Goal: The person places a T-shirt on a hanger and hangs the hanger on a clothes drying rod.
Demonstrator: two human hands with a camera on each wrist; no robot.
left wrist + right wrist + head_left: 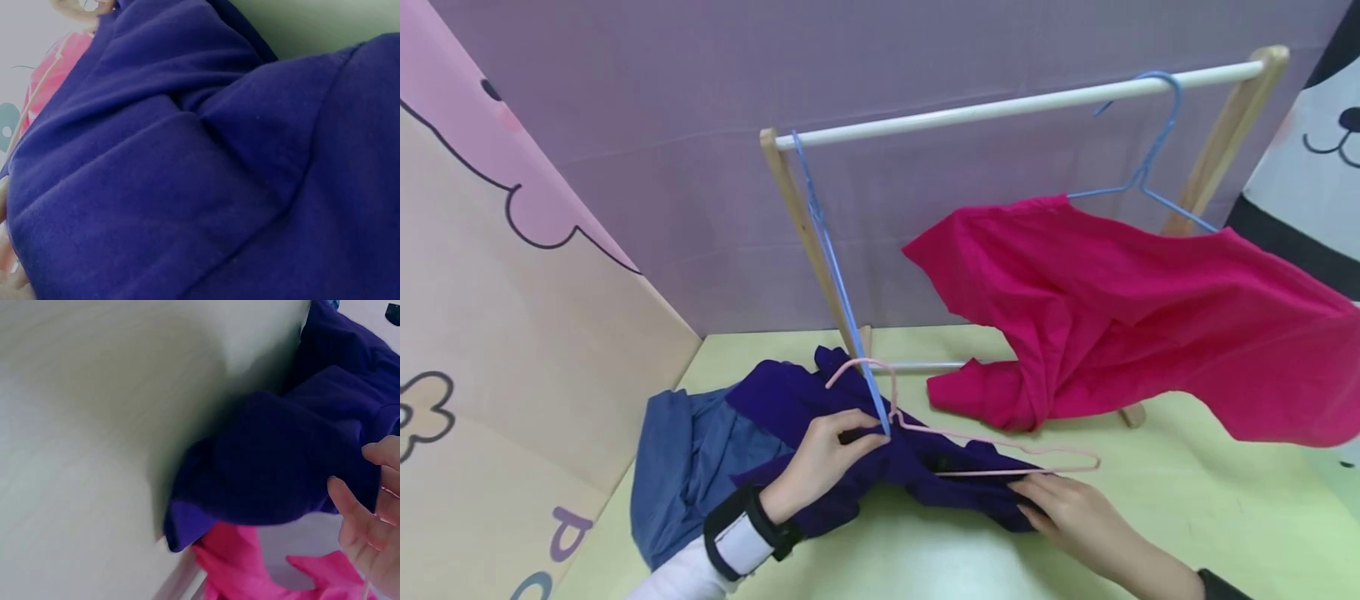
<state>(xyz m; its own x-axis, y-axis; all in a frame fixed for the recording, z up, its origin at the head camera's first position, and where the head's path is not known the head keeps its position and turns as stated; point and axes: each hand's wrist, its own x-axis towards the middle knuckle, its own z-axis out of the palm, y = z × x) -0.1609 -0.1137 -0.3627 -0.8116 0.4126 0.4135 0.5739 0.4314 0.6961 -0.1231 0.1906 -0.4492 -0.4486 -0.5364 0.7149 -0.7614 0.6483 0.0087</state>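
A dark purple-blue garment (pixel 925 479) is stretched between both hands low over the table. My left hand (pixel 827 462) pinches its upper edge beside the neck of a pink hanger (pixel 992 439). Part of that hanger disappears into the garment's opening, while its hook and right end show outside. Thumb and fingers of my right hand (pixel 1075 517) grip the garment's edge just below the hanger's right end; in the right wrist view this hand (pixel 375 519) holds the hem. A blue hanger (pixel 842 300) hangs edge-on from the rack, its lower end overlapping my left fingertips.
A white-barred wooden rack (pixel 1022 106) stands behind. On its right side a magenta shirt (pixel 1120 317) hangs from another blue hanger (pixel 1142 175). Folded blue cloth (pixel 688 467) lies on the yellow-green table (pixel 1210 500) at left. Printed panels (pixel 490 333) wall the sides.
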